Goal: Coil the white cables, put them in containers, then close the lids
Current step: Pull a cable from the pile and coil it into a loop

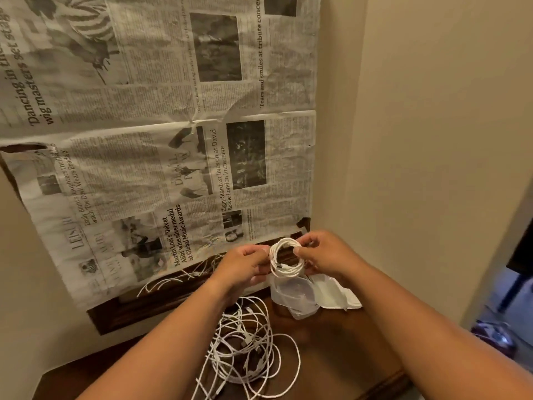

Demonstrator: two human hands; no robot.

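A white cable wound into a small coil (285, 259) hangs in the air between both hands. My left hand (243, 265) pinches its left side and my right hand (323, 255) pinches its right side. Just below the coil, clear plastic containers (294, 298) with white lids (337, 295) stand on the dark wooden table (331, 356). A tangled heap of loose white cables (245, 347) lies on the table between my forearms. More loose cable (173, 280) trails along the table's back ledge.
Newspaper sheets (173, 111) cover the wall behind the table. A beige wall (418, 140) stands on the right, with a dark doorway (516, 284) beyond it. The table's front edge runs at the bottom right.
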